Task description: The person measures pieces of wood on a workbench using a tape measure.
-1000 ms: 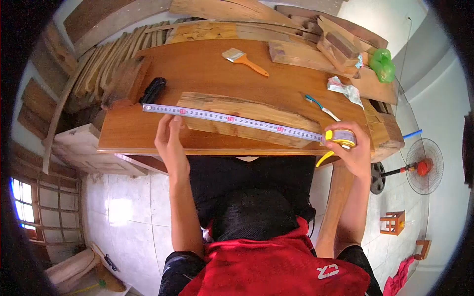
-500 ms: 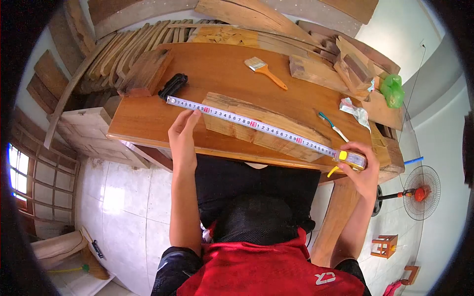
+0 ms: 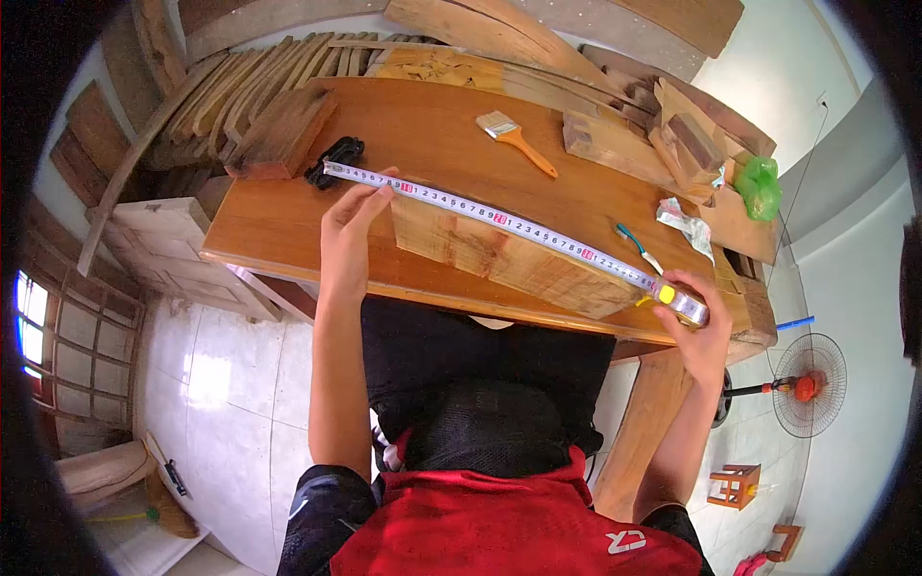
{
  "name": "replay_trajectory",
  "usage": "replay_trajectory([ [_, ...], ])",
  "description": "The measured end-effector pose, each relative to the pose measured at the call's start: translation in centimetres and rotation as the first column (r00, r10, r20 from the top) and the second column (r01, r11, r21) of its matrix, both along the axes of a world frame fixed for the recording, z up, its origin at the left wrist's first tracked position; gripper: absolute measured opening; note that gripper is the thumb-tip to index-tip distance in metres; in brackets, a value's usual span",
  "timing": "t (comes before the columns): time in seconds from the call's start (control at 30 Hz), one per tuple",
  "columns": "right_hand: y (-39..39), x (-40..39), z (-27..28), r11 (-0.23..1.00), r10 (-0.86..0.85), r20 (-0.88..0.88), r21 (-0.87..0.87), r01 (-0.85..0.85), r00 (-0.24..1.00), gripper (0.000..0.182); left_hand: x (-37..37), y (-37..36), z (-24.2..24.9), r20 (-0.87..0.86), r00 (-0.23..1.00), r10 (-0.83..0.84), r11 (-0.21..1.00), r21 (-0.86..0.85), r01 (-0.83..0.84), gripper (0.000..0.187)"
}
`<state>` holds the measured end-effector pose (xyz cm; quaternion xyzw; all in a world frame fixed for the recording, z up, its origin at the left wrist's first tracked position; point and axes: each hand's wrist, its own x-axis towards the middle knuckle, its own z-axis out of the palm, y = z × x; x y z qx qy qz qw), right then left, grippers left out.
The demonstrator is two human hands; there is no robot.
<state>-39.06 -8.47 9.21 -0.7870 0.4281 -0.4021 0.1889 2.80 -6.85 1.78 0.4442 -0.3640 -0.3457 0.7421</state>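
Note:
My right hand (image 3: pixel 709 338) is closed around the case of a tape measure (image 3: pixel 686 305) with a yellow button, near the table's right front. Its white blade (image 3: pixel 538 231) runs out to the left, slanting across the far edge of a pale wooden board (image 3: pixel 499 257). My left hand (image 3: pixel 351 223) pinches the blade near the 10 mark, fingertips just off the board's left end. The blade's metal tip overlaps a black object (image 3: pixel 336 161) on the table.
On the wooden table (image 3: pixel 413 120) lie a paintbrush (image 3: pixel 519 142), a teal-handled brush (image 3: pixel 638 246) and a crumpled wrapper (image 3: pixel 686 225). Wood blocks (image 3: pixel 615 144) and a green plastic bag (image 3: pixel 759 187) sit at the right. A thick block (image 3: pixel 283 134) stands at the left.
The tape and both hands have shifted slightly away from me across the board, so more of its near side shows below the blade. The view has moved a little.

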Motion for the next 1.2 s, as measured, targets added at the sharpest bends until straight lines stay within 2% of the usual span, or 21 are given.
replay_trajectory([
  [0.2, 0.1, -0.2, -0.4, 0.99, 0.035, -0.033, -0.135, -0.039, 0.999, 0.043, 0.5, -0.1, -0.9, -0.056, 0.998, -0.024, 0.999, 0.04, 0.026, 0.016],
  [0.37, 0.8, 0.3, -0.1, 0.967, 0.046, -0.059, -0.246, -0.06, 0.997, 0.042, 0.6, 0.2, -0.2, -0.054, 0.998, -0.042, 0.999, -0.013, 0.041, 0.02],
  [0.6, 0.1, 0.3, -0.5, 0.988, 0.041, -0.057, -0.146, -0.049, 0.998, 0.04, 0.7, -0.1, 0.0, 0.035, 0.999, 0.002, 1.0, 0.001, -0.003, 0.029],
  [0.7, -0.1, -0.1, -0.9, 0.994, 0.036, -0.047, -0.106, -0.041, 0.998, 0.04, 0.5, 0.0, 1.0, 0.069, 0.997, 0.027, 0.999, 0.045, -0.031, 0.029],
  [0.9, -0.3, -0.2, -0.8, 1.0, 0.015, -0.001, -0.012, -0.015, 1.0, 0.04, 0.6, -1.0, 0.7, 0.152, 0.988, 0.037, 0.999, 0.024, -0.041, 0.03],
  [1.0, 0.0, -0.2, -0.8, 1.0, 0.004, 0.011, 0.024, -0.005, 1.0, 0.041, 0.3, -0.8, 0.5, 0.059, 0.998, -0.003, 0.999, 0.034, 0.001, 0.028],
  [1.2, 0.1, -0.2, -0.6, 1.0, 0.016, 0.022, 0.0, -0.016, 1.0, 0.043, -0.1, -0.5, 1.0, 0.04, 0.999, 0.005, 1.0, -0.003, -0.005, 0.028],
])
